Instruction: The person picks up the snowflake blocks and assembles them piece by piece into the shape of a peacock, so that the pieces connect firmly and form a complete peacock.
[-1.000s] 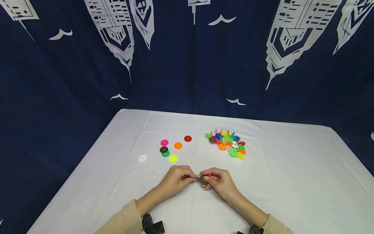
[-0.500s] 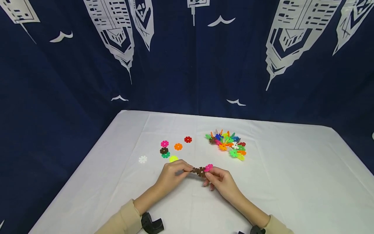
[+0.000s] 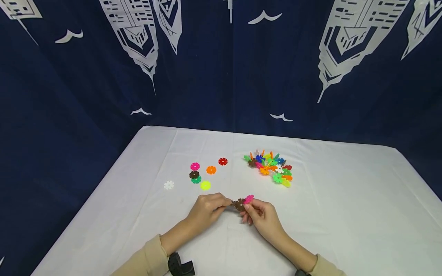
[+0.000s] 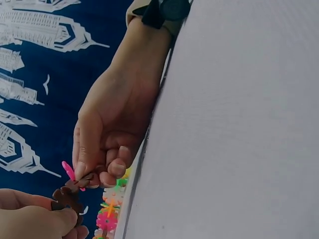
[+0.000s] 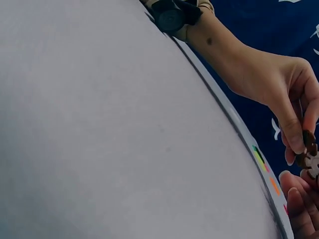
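Brown-and-pink disc chain, held up over the worktop
Left hand and right hand each pinch an end; probably light, stiffish plastic, so rim grips should do.

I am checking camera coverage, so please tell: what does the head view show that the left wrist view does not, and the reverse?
Only the head view: the loose red disc, loose yellow disc and left sleeve.
Only the left wrist view: the palm side of the right hand.
Both: that hand, the left hand, brown pieces, pink piece, colourful cluster and blue cloth.
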`<state>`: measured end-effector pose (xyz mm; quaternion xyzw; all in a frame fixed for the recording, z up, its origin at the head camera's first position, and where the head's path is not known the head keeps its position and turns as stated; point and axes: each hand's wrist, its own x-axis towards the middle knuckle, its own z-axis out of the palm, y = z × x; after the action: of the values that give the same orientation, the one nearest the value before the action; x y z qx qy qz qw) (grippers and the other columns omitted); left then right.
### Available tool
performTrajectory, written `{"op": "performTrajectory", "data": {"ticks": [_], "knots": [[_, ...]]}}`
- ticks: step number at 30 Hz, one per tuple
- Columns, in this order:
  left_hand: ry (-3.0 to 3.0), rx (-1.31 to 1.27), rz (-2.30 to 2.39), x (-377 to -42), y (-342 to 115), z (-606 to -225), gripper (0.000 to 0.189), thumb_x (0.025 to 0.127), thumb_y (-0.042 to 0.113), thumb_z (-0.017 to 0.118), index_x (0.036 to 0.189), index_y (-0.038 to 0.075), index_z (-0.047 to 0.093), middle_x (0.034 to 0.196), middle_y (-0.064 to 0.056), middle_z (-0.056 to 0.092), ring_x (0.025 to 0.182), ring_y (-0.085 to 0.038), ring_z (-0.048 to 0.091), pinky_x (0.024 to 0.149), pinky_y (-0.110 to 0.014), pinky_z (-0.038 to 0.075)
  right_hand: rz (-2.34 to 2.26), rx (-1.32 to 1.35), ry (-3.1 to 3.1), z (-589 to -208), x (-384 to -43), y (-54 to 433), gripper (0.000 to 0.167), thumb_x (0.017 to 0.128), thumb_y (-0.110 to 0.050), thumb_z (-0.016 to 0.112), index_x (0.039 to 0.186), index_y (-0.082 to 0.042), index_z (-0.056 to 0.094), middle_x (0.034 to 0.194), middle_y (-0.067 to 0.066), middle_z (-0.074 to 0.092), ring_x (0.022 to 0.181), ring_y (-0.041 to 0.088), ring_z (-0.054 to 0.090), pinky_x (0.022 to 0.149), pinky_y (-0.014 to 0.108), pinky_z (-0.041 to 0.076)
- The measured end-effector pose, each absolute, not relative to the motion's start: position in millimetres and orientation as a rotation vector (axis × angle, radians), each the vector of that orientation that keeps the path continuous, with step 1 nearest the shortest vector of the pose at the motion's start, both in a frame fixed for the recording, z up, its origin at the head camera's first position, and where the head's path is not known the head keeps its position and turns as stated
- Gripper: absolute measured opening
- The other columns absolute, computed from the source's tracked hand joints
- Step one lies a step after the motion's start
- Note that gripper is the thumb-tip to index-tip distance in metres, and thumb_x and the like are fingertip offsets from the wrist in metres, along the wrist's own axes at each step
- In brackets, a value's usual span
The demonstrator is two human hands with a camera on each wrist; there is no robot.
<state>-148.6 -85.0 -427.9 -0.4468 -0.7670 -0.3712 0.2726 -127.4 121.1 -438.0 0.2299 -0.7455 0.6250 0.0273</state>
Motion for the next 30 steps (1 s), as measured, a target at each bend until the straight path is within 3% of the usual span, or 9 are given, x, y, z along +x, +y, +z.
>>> {"op": "performTrajectory", "data": {"ticks": [6,11,16,19,22,25,30], "knots": [[-2.026,-1.236,-0.908,-149.7,-80.9,-422.2,0.010,0.077,-0.007,0.071,0.082,0.001,0.069,0.081,-0.005,0.068,0.076,-0.012,0.066,0.074,-0.016,0.049,1.952,0.718,-2.247,-434.1,-129.7,120.7,0.016,0.093,0.003,0.053,0.080,0.007,0.061,0.068,0.013,0.065,0.054,0.020,0.060,0.047,0.029,0.051],[-2.114,-1.100,-1.176,-154.2,-80.0,-422.4,0.011,0.078,-0.006,0.072,0.084,0.003,0.070,0.083,-0.003,0.069,0.078,-0.011,0.066,0.071,-0.018,0.051,2.046,0.767,-2.183,-431.3,-132.6,123.2,0.016,0.094,0.003,0.052,0.082,0.009,0.061,0.070,0.019,0.064,0.055,0.019,0.060,0.048,0.029,0.051],[-2.199,-0.706,-1.997,-160.2,-86.6,-424.5,0.010,0.079,-0.007,0.070,0.088,-0.004,0.067,0.084,-0.012,0.068,0.078,-0.022,0.067,0.071,-0.029,0.054,2.099,0.603,-2.164,-428.1,-136.3,128.3,0.014,0.094,-0.002,0.055,0.086,0.008,0.061,0.070,0.021,0.059,0.054,0.020,0.052,0.045,0.027,0.045],[-2.093,-0.481,-2.521,-161.6,-88.3,-424.1,0.013,0.083,-0.007,0.066,0.096,-0.008,0.062,0.089,-0.015,0.067,0.083,-0.027,0.067,0.077,-0.034,0.052,2.169,0.503,-2.151,-428.8,-140.3,130.6,0.017,0.094,-0.005,0.055,0.101,0.010,0.057,0.082,0.024,0.057,0.062,0.020,0.052,0.050,0.024,0.044],[-2.006,-0.364,-2.883,-159.7,-85.7,-422.7,0.017,0.089,-0.004,0.060,0.105,-0.007,0.059,0.095,-0.014,0.066,0.088,-0.024,0.066,0.082,-0.032,0.050,2.236,0.565,-2.179,-431.4,-142.5,132.0,0.027,0.095,-0.005,0.053,0.117,0.010,0.052,0.098,0.028,0.056,0.076,0.021,0.056,0.059,0.024,0.047],[-1.984,-0.329,-3.081,-157.0,-81.5,-422.1,0.021,0.092,-0.001,0.057,0.111,-0.009,0.056,0.097,-0.013,0.066,0.088,-0.020,0.066,0.081,-0.025,0.049,2.286,0.658,-2.163,-433.0,-141.3,132.1,0.028,0.094,-0.003,0.054,0.120,0.008,0.054,0.110,0.024,0.058,0.087,0.019,0.057,0.066,0.024,0.048],[-2.004,-0.336,-3.237,-153.8,-74.4,-422.4,0.027,0.092,-0.002,0.054,0.118,-0.009,0.051,0.097,-0.012,0.065,0.087,-0.018,0.065,0.077,-0.019,0.050,2.387,0.648,-2.064,-430.6,-135.4,130.4,0.019,0.091,0.000,0.058,0.107,-0.007,0.065,0.107,0.007,0.063,0.086,0.014,0.055,0.065,0.022,0.046]]}}
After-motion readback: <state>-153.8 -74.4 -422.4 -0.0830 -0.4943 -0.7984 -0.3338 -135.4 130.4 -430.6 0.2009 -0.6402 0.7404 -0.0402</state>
